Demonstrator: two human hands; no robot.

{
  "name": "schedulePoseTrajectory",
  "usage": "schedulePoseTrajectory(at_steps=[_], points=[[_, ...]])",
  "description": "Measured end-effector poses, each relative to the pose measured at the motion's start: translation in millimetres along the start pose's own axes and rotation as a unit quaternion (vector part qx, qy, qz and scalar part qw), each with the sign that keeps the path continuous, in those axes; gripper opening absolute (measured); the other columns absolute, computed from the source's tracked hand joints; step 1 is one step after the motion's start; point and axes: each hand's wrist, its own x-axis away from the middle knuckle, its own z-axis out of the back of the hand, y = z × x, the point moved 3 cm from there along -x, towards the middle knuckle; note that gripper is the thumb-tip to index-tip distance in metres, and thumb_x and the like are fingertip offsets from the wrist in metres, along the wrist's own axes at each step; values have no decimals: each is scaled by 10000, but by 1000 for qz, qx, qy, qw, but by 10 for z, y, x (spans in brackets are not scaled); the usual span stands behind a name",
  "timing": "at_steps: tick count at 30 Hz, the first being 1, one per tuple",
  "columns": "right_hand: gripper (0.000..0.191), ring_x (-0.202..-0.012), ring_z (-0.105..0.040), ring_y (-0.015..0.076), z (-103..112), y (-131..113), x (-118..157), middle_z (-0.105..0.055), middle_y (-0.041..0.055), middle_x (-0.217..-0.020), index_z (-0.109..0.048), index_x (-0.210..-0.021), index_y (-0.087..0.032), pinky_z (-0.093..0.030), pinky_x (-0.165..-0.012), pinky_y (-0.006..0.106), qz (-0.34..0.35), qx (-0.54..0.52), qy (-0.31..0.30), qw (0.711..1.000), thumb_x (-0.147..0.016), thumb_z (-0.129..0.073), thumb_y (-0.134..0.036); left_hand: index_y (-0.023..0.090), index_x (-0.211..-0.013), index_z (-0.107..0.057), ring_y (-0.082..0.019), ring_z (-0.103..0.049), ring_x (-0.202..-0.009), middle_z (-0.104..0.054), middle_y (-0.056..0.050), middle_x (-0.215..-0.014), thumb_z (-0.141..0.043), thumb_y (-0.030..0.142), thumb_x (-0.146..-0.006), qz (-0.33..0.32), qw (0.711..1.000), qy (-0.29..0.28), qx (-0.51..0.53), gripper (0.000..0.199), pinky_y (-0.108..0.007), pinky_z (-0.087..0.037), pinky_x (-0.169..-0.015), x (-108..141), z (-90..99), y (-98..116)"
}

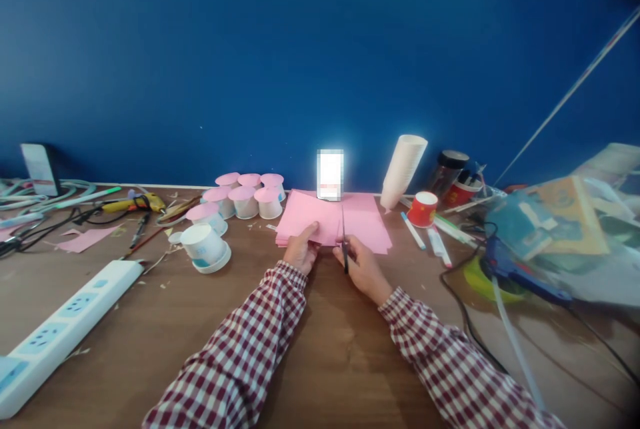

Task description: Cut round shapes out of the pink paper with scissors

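My left hand (302,250) grips the lower left part of a pink paper sheet (313,212), thumb on top. In my right hand (365,269) are dark-handled scissors (345,245), their blades pointing away from me at the sheet's right side. Beneath lies more pink paper (367,222), spread out to the right. To the left stand several white paper cups with pink tops (245,201), and nearer me a white cup (204,244) without a pink top.
A white power strip (75,329) lies at the left, near a yellow glue gun (137,203). Leaning stacked cups (404,169), a red cup (423,209), markers (413,231) and a blue glue gun (525,272) with cables are on the right. A blue wall (300,49) rises behind.
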Motion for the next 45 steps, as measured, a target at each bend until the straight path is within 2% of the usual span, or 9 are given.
schedulePoseTrajectory(at_steps=[3, 5, 10, 22, 31, 40, 45], points=[[259, -646, -533, 151, -6, -18, 10, -603, 4, -727, -614, -1006, -199, -429, -595, 246, 2, 18, -18, 1000, -812, -610, -371, 112, -774, -611, -66, -552, -483, -628, 11, -639, -738, 120, -639, 8, 1000, 21, -21, 186, -159, -386, -372, -1, 22, -11], [259, -651, -539, 155, -10, -27, 13, -609, 11, -733, -619, -1006, -199, -430, -591, 248, 4, 24, -26, 999, -819, -599, -376, 116, -739, -594, -47, -505, -433, -597, 33, -592, -734, 120, -633, 10, 999, 32, -24, 175, -153, -343, -343, 8, 35, -15], [265, -618, -524, 148, -9, -22, 8, -593, 1, -697, -623, -990, -201, -423, -560, 240, -1, 5, -21, 1000, -805, -612, -390, 129, -796, -606, -68, -565, -496, -630, 19, -646, -742, 90, -624, 15, 1000, 18, -3, 223, -155, -415, -384, 30, 32, -20], [258, -613, -530, 147, -4, -24, 3, -596, 0, -690, -621, -989, -203, -427, -559, 241, -2, 7, -28, 1000, -805, -610, -384, 126, -861, -636, -95, -624, -587, -684, -27, -763, -756, 99, -644, 13, 1000, 13, -11, 249, -170, -490, -462, 12, 53, -50], [250, -586, -501, 141, -24, 25, 12, -561, -12, -652, -630, -975, -210, -408, -523, 231, -18, -22, -30, 999, -791, -629, -380, 118, -844, -631, -80, -585, -534, -654, -6, -700, -746, 89, -644, 10, 1000, 27, -9, 233, -163, -445, -412, 37, 19, -30], [212, -577, -494, 137, -21, 4, 13, -544, -21, -631, -620, -937, -204, -397, -526, 233, -12, -6, -64, 998, -822, -605, -381, 130, -875, -642, -81, -612, -590, -674, -10, -757, -742, 61, -650, 13, 999, 51, 10, 255, -158, -471, -464, 80, -3, -38], [261, -572, -507, 142, -23, 6, 9, -559, -15, -628, -630, -997, -196, -406, -528, 240, -8, 5, -60, 998, -831, -592, -394, 119, -851, -648, -82, -611, -599, -674, -19, -769, -728, 66, -670, 11, 998, 65, 6, 205, -162, -471, -467, 83, -10, -45]])
